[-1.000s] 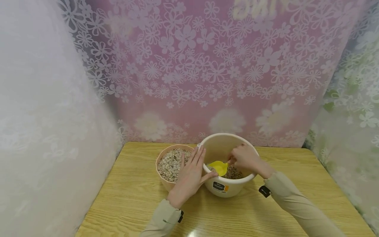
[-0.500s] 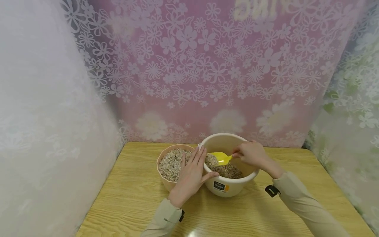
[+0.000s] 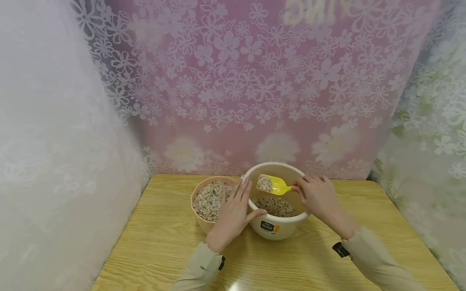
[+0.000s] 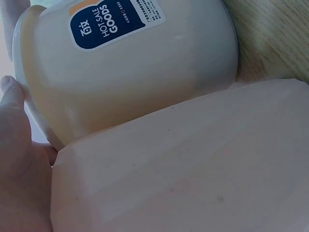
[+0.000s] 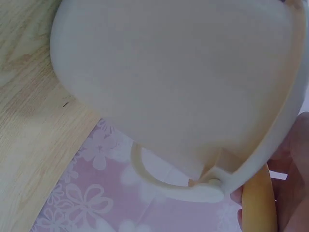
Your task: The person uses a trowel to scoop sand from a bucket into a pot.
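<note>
My right hand [image 3: 319, 199] pinches the handle of a small yellow scoop [image 3: 279, 186] held over the white bucket [image 3: 287, 231]. Pale grainy mix [image 3: 264, 183] heaps at the scoop's tip. Below it, browner grains [image 3: 274, 207] cover the bucket's bottom. My left hand [image 3: 233, 212] lies with straight fingers along the bucket's left rim, thumb stretched over the front rim. Partly under that hand stands a peach pot [image 3: 202, 221] filled nearly to the brim with pale grains. In the right wrist view, the yellow handle [image 5: 259, 203] shows beside the fingers.
Pot and bucket stand side by side on a wood-grain table [image 3: 160, 250]. Flowered pink cloth [image 3: 233, 101] hangs behind, with pale sheets at both sides. The bucket's carrying handle [image 5: 159, 186] hangs at its far side in the right wrist view.
My right hand has raised the scoop from the grains inside the bucket to about rim height, now loaded with grains. My left hand stays on the rim.
</note>
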A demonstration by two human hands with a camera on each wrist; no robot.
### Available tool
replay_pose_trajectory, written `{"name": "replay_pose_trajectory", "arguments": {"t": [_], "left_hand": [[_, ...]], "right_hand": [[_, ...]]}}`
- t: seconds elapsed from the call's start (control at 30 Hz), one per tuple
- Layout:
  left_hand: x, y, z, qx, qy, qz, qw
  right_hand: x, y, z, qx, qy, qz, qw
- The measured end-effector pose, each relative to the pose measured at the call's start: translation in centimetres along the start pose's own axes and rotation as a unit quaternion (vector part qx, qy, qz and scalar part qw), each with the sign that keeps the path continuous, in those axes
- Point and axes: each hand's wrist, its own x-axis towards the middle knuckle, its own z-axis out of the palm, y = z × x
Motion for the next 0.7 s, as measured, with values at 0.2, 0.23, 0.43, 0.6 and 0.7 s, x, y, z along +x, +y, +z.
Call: {"name": "replay_pose_trajectory", "arguments": {"t": [0.2,0.23,0.43,0.6,0.7], "left_hand": [[0.0,-0.1,0.1,0.006,0.008,0.006,0.9999],[0.0,-0.1,0.0,0.007,0.010,0.007,0.9999],[-0.3,-0.3,-0.1,-0.002,0.018,0.012,0.9998],[-0.8,-1.3,-0.9,-0.015,0.024,-0.002,0.9996],[-1.2,-2.6,-1.9,-0.015,0.037,-0.011,0.9991]], "right_hand": [[-1.0,-0.3,-0.3,-0.006,0.038,0.004,0.9992],[-1.1,-0.3,-0.4,-0.004,0.035,0.009,0.9993],[-1.5,-0.5,-1.0,0.006,0.011,0.039,0.9991],[-1.8,-0.7,-1.3,0.008,-0.001,0.053,0.9986],[-1.9,-0.8,-1.5,0.012,-0.008,0.063,0.9979]]}}
